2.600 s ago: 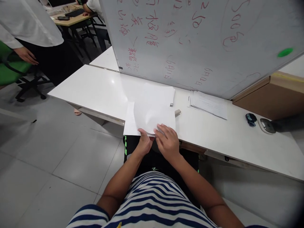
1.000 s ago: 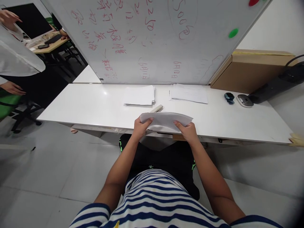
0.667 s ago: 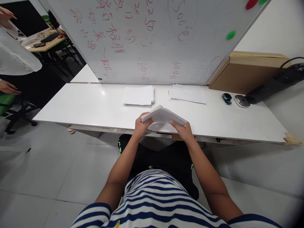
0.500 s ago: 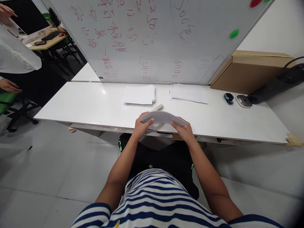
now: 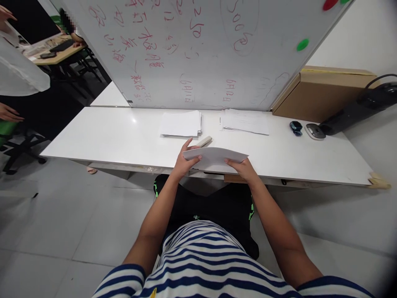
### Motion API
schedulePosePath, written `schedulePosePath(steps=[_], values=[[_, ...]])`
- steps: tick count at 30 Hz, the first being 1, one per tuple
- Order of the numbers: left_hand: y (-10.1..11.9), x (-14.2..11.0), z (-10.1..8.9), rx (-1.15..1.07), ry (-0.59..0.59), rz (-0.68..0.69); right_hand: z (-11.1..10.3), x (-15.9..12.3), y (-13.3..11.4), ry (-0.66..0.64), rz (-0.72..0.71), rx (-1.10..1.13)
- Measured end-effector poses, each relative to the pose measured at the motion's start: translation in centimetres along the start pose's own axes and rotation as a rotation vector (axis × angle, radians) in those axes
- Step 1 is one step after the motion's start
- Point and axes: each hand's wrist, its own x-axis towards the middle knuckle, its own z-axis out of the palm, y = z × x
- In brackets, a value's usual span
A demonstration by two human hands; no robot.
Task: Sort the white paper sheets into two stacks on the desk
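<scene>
We found the white paper (image 5: pixel 215 159) flatter than half a second earlier, the left hand (image 5: pixel 183 160) now with a finger raised — a grip adjustment, we judged. It and the right hand (image 5: pixel 244 167) pinched the ends over the white desk's (image 5: pixel 124 142) front edge — long axis left-right, upper edge toward the whiteboard (image 5: pixel 207 70).

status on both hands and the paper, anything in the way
Left hand and right hand gripping opposite sides of paper. Paper slightly bowed. Pale bar-shaped object on desk, just beyond.
</scene>
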Motion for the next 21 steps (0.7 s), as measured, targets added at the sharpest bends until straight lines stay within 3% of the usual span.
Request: schedulePosePath(steps=[5, 21], values=[[0.4, -0.4, 0.1, 0.072, -0.033, -0.115, -0.3, 0.2, -0.2, -0.019, -0.001, -0.035], [0.1, -1.1, 0.3, 0.07, 0.096, -0.092, 1.2, 0.0, -1.2, 0.082, 0.004, -0.114]])
